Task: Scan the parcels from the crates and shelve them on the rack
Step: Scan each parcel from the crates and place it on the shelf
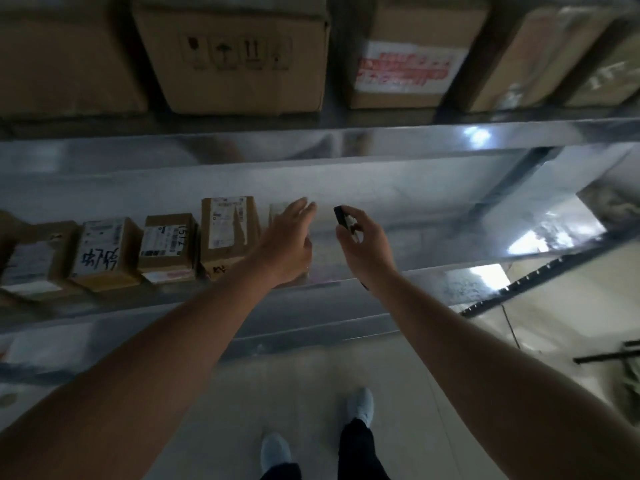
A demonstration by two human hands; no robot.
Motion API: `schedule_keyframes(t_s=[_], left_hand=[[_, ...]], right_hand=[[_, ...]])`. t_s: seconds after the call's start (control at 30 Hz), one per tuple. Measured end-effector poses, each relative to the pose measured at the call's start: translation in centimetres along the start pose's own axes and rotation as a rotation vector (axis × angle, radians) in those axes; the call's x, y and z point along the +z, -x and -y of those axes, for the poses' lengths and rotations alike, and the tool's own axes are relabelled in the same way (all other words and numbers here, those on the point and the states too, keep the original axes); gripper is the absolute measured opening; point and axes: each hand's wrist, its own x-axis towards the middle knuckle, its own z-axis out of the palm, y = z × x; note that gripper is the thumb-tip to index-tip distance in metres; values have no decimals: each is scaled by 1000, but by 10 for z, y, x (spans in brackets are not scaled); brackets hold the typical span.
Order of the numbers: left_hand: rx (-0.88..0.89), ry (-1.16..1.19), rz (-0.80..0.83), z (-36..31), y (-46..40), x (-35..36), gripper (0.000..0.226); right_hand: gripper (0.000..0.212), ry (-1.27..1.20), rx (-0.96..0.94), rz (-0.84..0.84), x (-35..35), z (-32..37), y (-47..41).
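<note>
Parcels stood in a row along the middle shelf of the metal rack (346, 143), filling its nine-o'clock side. Nearest the hands was the tallest, an upright cardboard parcel (228, 233) with a white label on its face. Just beside it toward nine o'clock sat a shorter box with a barcode label (168, 245), then a box with blue handwriting (102, 252), then a blurred one at the frame's edge.

The left hand (287, 244) reached forward over the shelf, fingers straight and released, gripping nothing. Behind its fingers a pale, see-through parcel (278, 213) showed beside the tall one; whether the palm pressed against it could not be told through the blur. The right hand (363, 242) hovered just toward three o'clock of the left, apart from it, its fingers curled round a small dark handheld scanner (343, 220) whose tip pointed up toward twelve o'clock.

On the shelf above, at twelve o'clock, stood large cartons: one printed with handling symbols (239, 53), and beside it toward one o'clock another bearing a white label with red print (405, 69). Further wrapped cartons lay toward two o'clock, too blurred to read.

At six o'clock, on the pale floor (311, 393), showed two light-coloured shoes (360, 407) and dark trouser legs.
</note>
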Motion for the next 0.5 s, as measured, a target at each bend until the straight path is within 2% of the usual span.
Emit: schedule_keyframes(t_s=[0.23, 0.5], left_hand=[[143, -99, 65, -64, 26, -10, 71], [308, -204, 35, -190, 69, 21, 72]], right_hand=[[48, 251, -53, -109, -80, 3, 72], [48, 365, -89, -290, -205, -22, 168]])
